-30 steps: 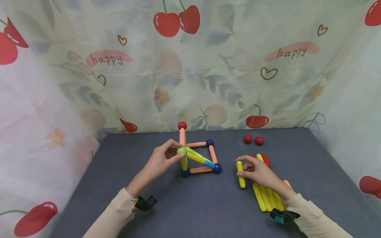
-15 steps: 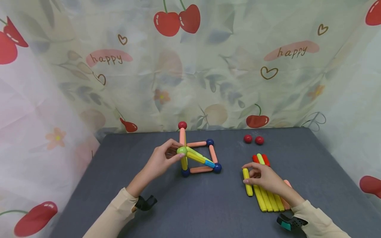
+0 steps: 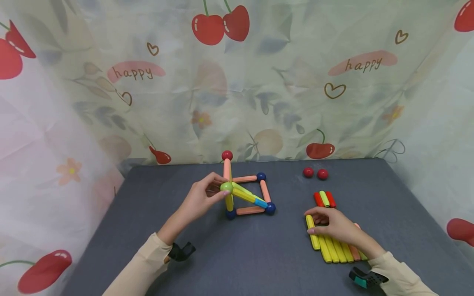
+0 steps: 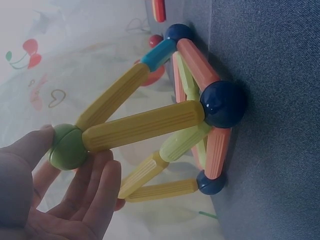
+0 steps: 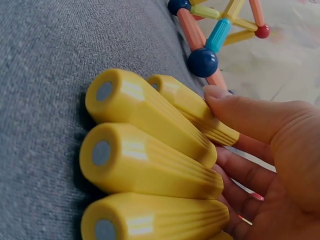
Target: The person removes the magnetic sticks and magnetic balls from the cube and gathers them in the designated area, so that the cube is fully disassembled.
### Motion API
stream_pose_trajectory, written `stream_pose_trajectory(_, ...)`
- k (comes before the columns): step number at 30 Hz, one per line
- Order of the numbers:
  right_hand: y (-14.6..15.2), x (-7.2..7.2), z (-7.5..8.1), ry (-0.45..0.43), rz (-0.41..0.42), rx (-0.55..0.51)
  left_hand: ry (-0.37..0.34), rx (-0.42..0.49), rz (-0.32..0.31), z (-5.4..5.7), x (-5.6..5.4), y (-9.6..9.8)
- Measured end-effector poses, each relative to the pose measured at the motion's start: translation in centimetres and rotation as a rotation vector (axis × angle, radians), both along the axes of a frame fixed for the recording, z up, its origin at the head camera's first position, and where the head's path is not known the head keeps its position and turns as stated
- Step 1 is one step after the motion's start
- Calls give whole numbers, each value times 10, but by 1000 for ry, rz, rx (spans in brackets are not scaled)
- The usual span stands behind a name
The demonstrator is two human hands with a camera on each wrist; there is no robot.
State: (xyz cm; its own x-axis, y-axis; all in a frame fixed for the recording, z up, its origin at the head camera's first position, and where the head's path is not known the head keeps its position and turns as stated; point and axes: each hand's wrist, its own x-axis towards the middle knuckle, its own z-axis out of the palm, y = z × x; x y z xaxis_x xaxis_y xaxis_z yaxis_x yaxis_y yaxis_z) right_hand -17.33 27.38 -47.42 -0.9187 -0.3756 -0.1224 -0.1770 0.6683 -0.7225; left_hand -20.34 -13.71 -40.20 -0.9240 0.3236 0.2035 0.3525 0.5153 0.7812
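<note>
The left hand (image 3: pixel 200 199) grips a smooth, glossy green ball (image 3: pixel 226 187) between thumb and fingers. The ball forms one raised joint of a rod-and-ball frame, which stands on the dark grey counter (image 3: pixel 259 255). Base members are salmon rods (image 3: pixel 250 211), joined at polished navy balls (image 3: pixel 270 209). From the green ball, faceted yellow struts (image 4: pixel 145 125) with grooved faces slope downward; one continues through a short blue rod (image 3: pixel 261 203) to a navy ball. A red ball (image 3: pixel 227 155) caps the far raised joint.

The right hand (image 3: pixel 331 224) pinches a single yellow rod (image 3: pixel 312 234) between thumb and fingers. This rod lies just beside a row of parallel yellow rods (image 3: pixel 336 253); whether they touch cannot be determined. Each near end in the row carries a flat, round grey insert (image 5: pixel 101 152); the sides are faceted and ribbed.

Beyond the right hand, a lime rod (image 3: pixel 324 198) lies between two red rods (image 3: pixel 318 199). Two loose red balls (image 3: pixel 308 172) rest farther back. The counter surface has a woven, fabric-like grain. A creased, cherry-printed cloth (image 3: pixel 237 111) hangs behind.
</note>
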Motion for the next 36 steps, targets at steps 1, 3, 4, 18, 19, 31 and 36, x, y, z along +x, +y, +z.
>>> stream_pose_trajectory(1,1,0,0,-3,5,4,1,0,-1,0,0,0)
stream_pose_trajectory(3,2,1,0,-9,18,8,1,-1,0,0,0,0)
stream_pose_trajectory(4,2,1,0,-12,26,8,0,-1,0,0,0,0)
stream_pose_trajectory(18,7,7,3,-9,102,14,-3,-5,0,0,-1,0)
stream_pose_trajectory(19,7,7,4,-3,106,15,-3,-5,0,-1,-1,0)
stream_pose_trajectory(31,8,11,3,-14,134,8,-4,-7,1,0,0,2)
stream_pose_trajectory(36,9,10,4,-37,147,12,-9,-6,5,-1,0,2)
